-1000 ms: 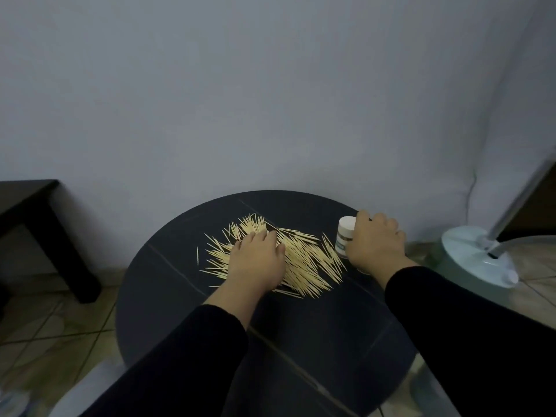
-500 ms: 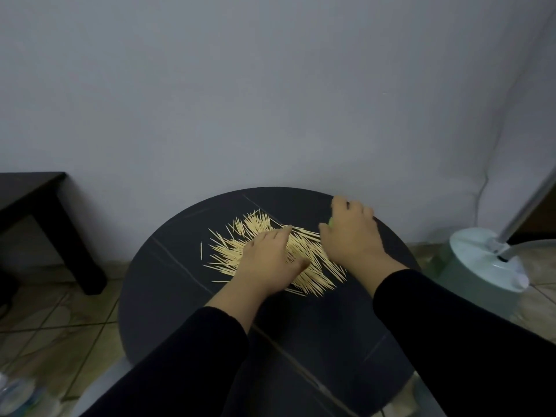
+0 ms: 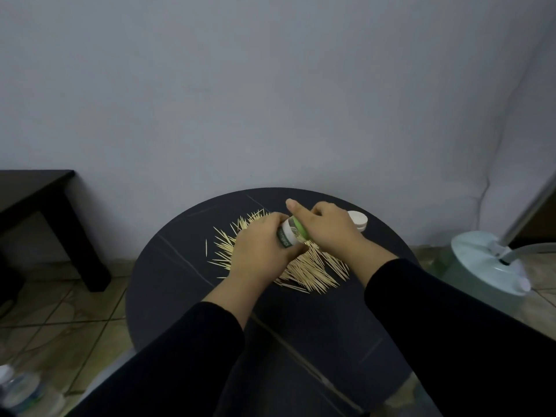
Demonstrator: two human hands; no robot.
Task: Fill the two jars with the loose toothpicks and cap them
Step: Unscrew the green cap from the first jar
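1. My left hand (image 3: 258, 254) wraps round the body of one jar (image 3: 285, 236). The fingers are curled tight on it, so it cannot spin while I work the top.
2. The jar lies tilted, almost on its side, with its top end pointing right toward my other hand. It hangs just above the far part of the pile rather than resting on the counter (image 3: 180, 281).
3. My right hand (image 3: 328, 230) closes on the green cap (image 3: 301, 230), the thumb and curled fingers pinching its rim. Only the index finger (image 3: 293, 204) sticks out straight, pointing far and left, and takes no part in the grip.
4. I judge this to be the uncapping step: one hand holds the body, the other twists the cap. I cannot tell whether the cap has come loose from the jar.
5. The toothpicks (image 3: 313, 272) lie in a wide, loose spread across the middle of the counter, mostly under and near my hands. Opening the jar over them keeps the reach for filling short.
6. The second jar (image 3: 359, 222) sits on the far right of the counter, just beyond my right hand and apart from the pile. I cannot say whether it is capped.
7. Nothing looks filled so far, so the task seems to be at its start.
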